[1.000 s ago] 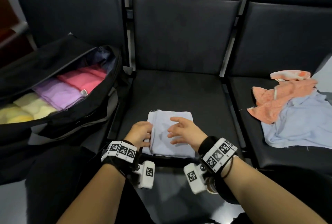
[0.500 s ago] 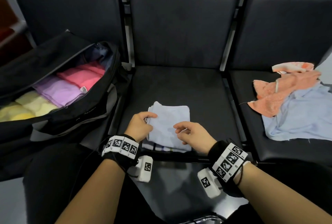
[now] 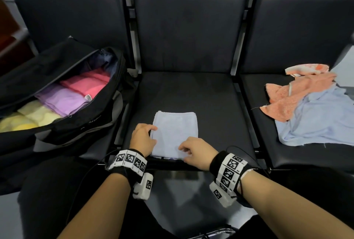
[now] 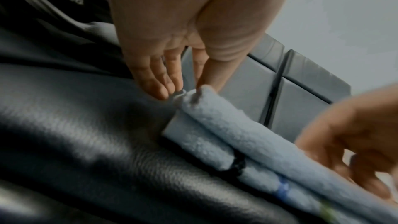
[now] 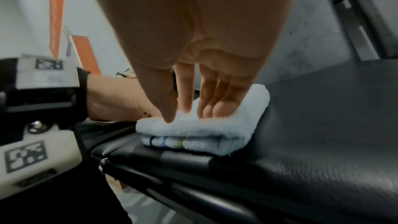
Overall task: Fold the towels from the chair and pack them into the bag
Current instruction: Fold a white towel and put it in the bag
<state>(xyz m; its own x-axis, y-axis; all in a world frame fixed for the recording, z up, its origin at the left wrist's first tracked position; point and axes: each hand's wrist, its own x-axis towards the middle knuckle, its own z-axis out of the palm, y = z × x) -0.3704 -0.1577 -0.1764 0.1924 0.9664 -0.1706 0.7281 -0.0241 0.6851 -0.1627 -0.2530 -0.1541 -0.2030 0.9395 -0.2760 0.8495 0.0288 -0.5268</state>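
Left grip point(image 3: 143, 139), head view: fingers curled against the left edge of the folded towel point(image 3: 175, 133), right hand point(image 3: 197, 151) resting on its near right corner; the towel lies on the middle seat point(image 3: 210, 104) with its long axis running away from the person, the open bag point(image 3: 99, 124) to its left, nearer the left hand. Left wrist view: fingers point(image 4: 159, 81) nearly straight, tips touching the towel's corner, nothing pinched. Right wrist view: fingers point(image 5: 215, 101) straight, pressing the top fold; towel pale blue, thick, stripes on its near edge.
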